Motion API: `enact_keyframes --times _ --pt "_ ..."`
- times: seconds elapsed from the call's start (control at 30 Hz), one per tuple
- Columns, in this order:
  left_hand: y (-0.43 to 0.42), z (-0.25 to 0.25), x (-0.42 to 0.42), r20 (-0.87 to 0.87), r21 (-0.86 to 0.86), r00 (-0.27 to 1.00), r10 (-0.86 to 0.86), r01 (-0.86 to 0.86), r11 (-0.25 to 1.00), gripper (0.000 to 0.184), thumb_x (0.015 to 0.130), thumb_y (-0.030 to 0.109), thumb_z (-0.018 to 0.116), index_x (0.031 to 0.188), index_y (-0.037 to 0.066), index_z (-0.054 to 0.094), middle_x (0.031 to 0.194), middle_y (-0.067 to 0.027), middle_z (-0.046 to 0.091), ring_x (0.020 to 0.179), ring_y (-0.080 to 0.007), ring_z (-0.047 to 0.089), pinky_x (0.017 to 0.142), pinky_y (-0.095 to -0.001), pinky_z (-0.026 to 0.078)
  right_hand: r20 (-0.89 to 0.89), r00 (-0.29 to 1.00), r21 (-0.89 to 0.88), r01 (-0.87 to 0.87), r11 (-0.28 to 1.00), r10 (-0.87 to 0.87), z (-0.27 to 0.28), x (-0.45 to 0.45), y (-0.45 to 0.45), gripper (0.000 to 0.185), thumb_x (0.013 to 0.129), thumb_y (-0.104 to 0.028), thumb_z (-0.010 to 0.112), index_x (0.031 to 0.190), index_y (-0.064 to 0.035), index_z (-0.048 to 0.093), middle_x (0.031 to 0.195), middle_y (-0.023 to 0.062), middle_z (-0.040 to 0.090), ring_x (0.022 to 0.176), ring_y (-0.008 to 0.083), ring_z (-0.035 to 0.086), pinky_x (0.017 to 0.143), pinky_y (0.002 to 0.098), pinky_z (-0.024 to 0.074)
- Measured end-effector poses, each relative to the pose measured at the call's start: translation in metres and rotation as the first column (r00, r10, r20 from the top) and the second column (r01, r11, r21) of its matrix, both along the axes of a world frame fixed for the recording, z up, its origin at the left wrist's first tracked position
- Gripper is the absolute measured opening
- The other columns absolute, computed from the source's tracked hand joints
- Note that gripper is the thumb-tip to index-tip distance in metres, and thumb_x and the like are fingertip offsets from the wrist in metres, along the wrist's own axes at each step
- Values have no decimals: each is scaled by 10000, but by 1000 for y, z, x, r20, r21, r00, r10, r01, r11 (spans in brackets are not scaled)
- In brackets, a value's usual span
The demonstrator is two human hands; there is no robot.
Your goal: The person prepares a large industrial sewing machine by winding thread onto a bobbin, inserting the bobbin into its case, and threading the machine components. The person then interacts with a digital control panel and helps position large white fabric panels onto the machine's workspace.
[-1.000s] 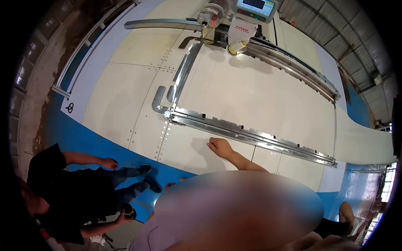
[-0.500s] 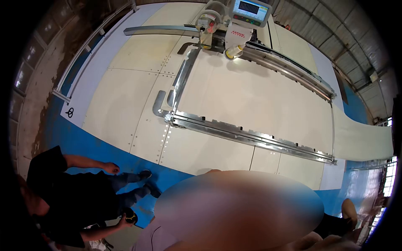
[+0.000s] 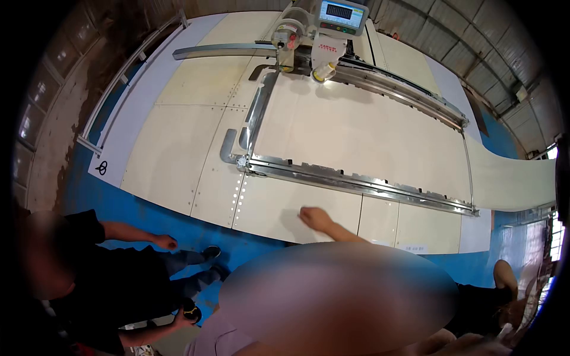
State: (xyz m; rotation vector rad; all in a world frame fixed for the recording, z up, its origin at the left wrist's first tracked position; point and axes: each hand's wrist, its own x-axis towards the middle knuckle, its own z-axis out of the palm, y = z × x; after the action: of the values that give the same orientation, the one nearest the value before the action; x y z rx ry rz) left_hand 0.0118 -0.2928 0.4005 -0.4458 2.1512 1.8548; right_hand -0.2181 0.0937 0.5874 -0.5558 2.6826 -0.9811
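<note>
My right hand (image 3: pixel 314 219) reaches over the front of the cream table (image 3: pixel 166 142), with its fingers curled closed. Whether anything is inside the fingers is hidden. Beyond it lies the near rail of a metal clamping frame (image 3: pixel 350 181), apart from the hand. Pale fabric (image 3: pixel 368 127) is stretched within this frame. A machine head (image 3: pixel 326 56) with a lit screen (image 3: pixel 342 13) stands at the frame's far side. My left hand is not in view. A large blurred patch covers the lower middle.
At left a person in black stands beside the table; one hand (image 3: pixel 165 242) hangs near its edge, the other holds a round black-and-yellow object (image 3: pixel 190 312). Another person's bent arm (image 3: pixel 504 275) shows at right. White material (image 3: pixel 510 178) extends off the right side.
My right hand has come up from behind the blurred patch and extends over the table. The whole view has shifted slightly. The person at left keeps hold of the round object.
</note>
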Motion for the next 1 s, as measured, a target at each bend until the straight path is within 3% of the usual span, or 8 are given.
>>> enact_keyframes --times 0.1,0.17,0.23,0.37,0.5,0.67,0.8,1.0 --pt "-14 1 7 104 2 993 51 -51 999 155 878 172 625 826 26 618 682 -125 636 534 -232 582 433 -359 430 -257 925 -106 261 960 -280 51 -70 14 226 960 -254 562 936 -38 623 855 202 654 808 409 614 724 464 492" --pt "-25 -5 21 -323 -676 829 -456 136 724 150 816 211 678 819 65 645 725 -120 670 580 -290 624 480 -410 480 -141 905 -169 377 911 -400 88 -102 20 208 965 -231 551 950 -38 628 828 187 643 782 381 624 707 446 491" --pt "-26 -8 27 -97 -855 772 -629 259 450 197 762 279 715 859 108 697 800 -131 698 706 -349 662 593 -474 524 -133 897 -213 390 896 -422 106 -128 24 170 962 -205 561 967 -41 607 805 150 642 733 337 623 670 437 482" --pt "15 -29 37 62 -844 935 -349 236 482 234 763 307 722 905 120 720 847 -159 705 771 -368 670 649 -494 530 -293 845 -274 374 886 -447 128 -179 28 313 938 -178 602 1219 -46 558 806 108 658 711 295 632 663 398 504" --pt "25 -16 23 33 -798 891 -454 297 524 247 777 289 717 940 104 714 871 -178 702 779 -388 664 674 -497 527 -513 739 -116 444 888 -437 157 -283 51 650 924 -209 609 1487 -64 318 836 114 688 720 341 666 636 452 525" --pt "3 -17 35 -131 -156 991 8 -29 987 260 738 224 727 936 66 669 754 -130 653 693 -348 629 595 -473 502 -610 510 -276 580 766 -606 209 -426 108 757 925 -307 564 1496 27 195 836 218 696 757 419 670 654 520 515" --pt "13 -10 28 189 -64 948 257 -250 966 258 747 217 723 948 72 648 747 -111 644 666 -312 622 554 -430 493 -426 527 -370 640 674 -735 248 -466 116 737 921 -302 578 1478 27 226 967 253 679 883 434 663 775 526 512" --pt "38 -5 13 528 72 771 357 -459 886 208 834 233 670 970 81 631 724 -98 630 628 -255 624 489 -379 465 -712 229 -536 433 725 -663 249 -491 116 686 872 -236 676 1421 6 345 1260 224 531 1188 415 513 943 472 455"
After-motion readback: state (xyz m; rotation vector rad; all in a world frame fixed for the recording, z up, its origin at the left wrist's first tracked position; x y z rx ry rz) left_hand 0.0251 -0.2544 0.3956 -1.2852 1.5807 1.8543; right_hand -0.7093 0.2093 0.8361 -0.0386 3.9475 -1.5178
